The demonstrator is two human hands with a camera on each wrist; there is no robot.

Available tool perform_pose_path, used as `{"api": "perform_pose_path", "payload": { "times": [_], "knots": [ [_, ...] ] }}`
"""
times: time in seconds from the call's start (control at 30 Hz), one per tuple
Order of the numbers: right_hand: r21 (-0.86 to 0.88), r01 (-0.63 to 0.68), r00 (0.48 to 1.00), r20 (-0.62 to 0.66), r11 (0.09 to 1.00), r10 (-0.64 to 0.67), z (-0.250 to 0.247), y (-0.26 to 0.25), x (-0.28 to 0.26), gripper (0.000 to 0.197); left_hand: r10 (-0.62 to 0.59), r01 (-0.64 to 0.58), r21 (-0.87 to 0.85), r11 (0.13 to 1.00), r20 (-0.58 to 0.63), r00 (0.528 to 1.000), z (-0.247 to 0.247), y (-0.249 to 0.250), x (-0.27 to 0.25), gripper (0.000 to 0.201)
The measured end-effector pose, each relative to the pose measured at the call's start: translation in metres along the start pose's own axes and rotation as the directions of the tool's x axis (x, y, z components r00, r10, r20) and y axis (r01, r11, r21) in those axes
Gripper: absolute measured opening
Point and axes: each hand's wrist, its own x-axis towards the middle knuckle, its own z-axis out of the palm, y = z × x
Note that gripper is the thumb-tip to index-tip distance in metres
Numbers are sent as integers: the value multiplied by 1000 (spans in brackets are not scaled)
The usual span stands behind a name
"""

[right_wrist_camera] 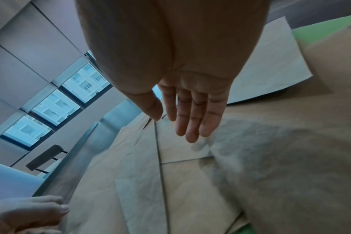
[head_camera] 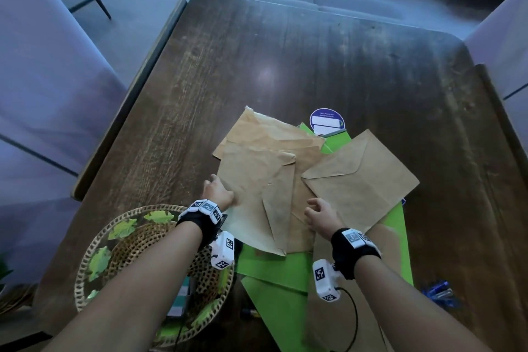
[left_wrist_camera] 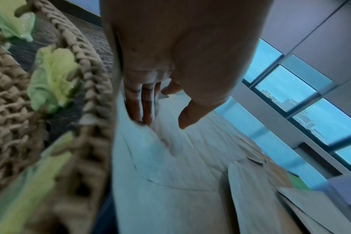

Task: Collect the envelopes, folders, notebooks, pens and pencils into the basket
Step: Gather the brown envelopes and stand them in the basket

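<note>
Forearms reaching out from the bottom of the head view, wrist cameras strapped on. Left hand (head_camera: 218, 191) at the left edge of the crumpled envelopes (head_camera: 265, 180), fingers straight, slipped against the paper, gripping nothing. Right hand (head_camera: 321, 213) hovering over the overlap at the pile's middle, fingers extended and relaxed, holding nothing.

Best gathered as one stack: squeeze inward from both sides to square the loose edges, slide fingers under, pinch top and bottom, lift flat, then swing left to the basket (head_camera: 94, 243), just beside the pile at the near left of the bench (head_camera: 285, 51). Likely to fan or slip apart if only the top sheet is caught.

Brown kraft paper, thin, creased and floppy; smoother flap-down envelope (head_camera: 363, 180) lying askew at right. Glossy green folders (head_camera: 274, 268) underneath, stiff, flat, slippery. Open-weave wicker, round and shallow, dotted with pale green leaf shapes. Blue pens (head_camera: 441, 293) at the near right, blurred. Dark streaked wood.
</note>
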Motion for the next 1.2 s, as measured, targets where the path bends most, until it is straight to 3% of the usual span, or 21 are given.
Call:
{"api": "perform_pose_path", "payload": {
  "times": [0.07,0.17,0.3,0.37,0.43,0.53,0.73,0.83,0.93,1.03,1.2],
  "knots": [
    [-6,-3,1000,-24,1000,3,-12,29,24,16,9,-8,40,999,-17,1000,6,5,-4,79],
    [11,-28,996,-88,1000,29,-34,66,60,21,172,-160,123,979,-94,981,15,20,-10,64],
    [-41,-85,974,-212,996,74,-79,36,27,11,390,-370,198,908,-69,918,34,64,-18,52],
    [-63,-131,929,-356,989,101,-104,34,19,10,482,-473,167,865,-19,876,50,96,-22,43],
    [-55,-191,867,-477,980,142,-125,41,16,28,562,-560,151,814,35,826,72,127,-22,42],
    [32,-276,836,-486,961,256,-145,61,25,55,611,-618,158,770,98,786,107,173,-20,44],
    [127,-249,886,-370,960,279,-166,85,41,40,473,-491,305,816,137,871,151,220,-12,52],
    [138,-218,902,-350,966,254,-173,91,48,49,436,-433,359,827,77,897,158,224,-10,46],
    [145,-193,920,-316,970,230,-180,99,57,22,389,-376,328,867,27,921,161,222,-9,45],
    [249,-189,939,-236,950,249,-184,93,57,4,373,-369,315,874,49,926,160,219,-5,46],
    [387,-102,950,-237,916,205,-189,81,48,17,413,-399,280,873,11,911,152,219,-8,52]
  ]
}}
